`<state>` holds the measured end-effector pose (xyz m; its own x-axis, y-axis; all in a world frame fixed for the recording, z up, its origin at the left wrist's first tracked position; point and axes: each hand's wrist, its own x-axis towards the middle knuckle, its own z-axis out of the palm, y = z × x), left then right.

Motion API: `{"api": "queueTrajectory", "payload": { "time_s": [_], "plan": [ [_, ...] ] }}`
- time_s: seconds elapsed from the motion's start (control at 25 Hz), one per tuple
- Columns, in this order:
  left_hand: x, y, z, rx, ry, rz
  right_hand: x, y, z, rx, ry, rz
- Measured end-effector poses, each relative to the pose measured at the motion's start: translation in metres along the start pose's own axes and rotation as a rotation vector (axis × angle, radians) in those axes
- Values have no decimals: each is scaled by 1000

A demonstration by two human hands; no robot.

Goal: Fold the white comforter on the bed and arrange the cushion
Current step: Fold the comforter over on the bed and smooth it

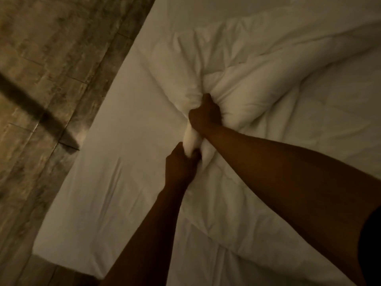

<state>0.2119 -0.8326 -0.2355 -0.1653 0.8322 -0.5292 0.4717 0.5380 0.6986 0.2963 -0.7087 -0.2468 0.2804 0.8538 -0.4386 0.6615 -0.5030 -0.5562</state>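
Dim room, wood floor (41, 58) beside bed (107, 162). Comforter (257, 83) lies rumpled across the bed. Left hand (181, 164) and right hand (204, 114) each clench one bunched edge. Cushion not in view. Risk: gripping a wad, not a corner, may skew the fold.

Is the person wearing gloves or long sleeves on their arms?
No gloves. The left hand and right hand are bare, and both forearms are uncovered all the way down the picture. No watch, ring or bracelet shows. A dark patch at the lower right edge may be clothing, but the dim light makes that uncertain.
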Motion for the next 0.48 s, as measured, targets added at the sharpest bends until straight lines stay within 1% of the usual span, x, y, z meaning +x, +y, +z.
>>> {"api": "queueTrajectory", "payload": {
  "time_s": [0.08, 0.16, 0.24, 0.32, 0.48],
  "plan": [
    [-16, 1, 12, 143, 58, 132, -6, 18, -20, 326, -41, 91],
    [-30, -1, 25, 253, 70, 217, -16, 28, -41, 614, -111, 213],
    [-43, -7, 37, 355, 58, 227, -37, 37, -59, 756, -167, 258],
    [-60, -15, 49, 439, 29, 216, -61, 52, -74, 871, -179, 252],
    [-107, -21, 77, 780, 0, 437, -106, 113, -102, 1095, -135, 253]
  ]
}}
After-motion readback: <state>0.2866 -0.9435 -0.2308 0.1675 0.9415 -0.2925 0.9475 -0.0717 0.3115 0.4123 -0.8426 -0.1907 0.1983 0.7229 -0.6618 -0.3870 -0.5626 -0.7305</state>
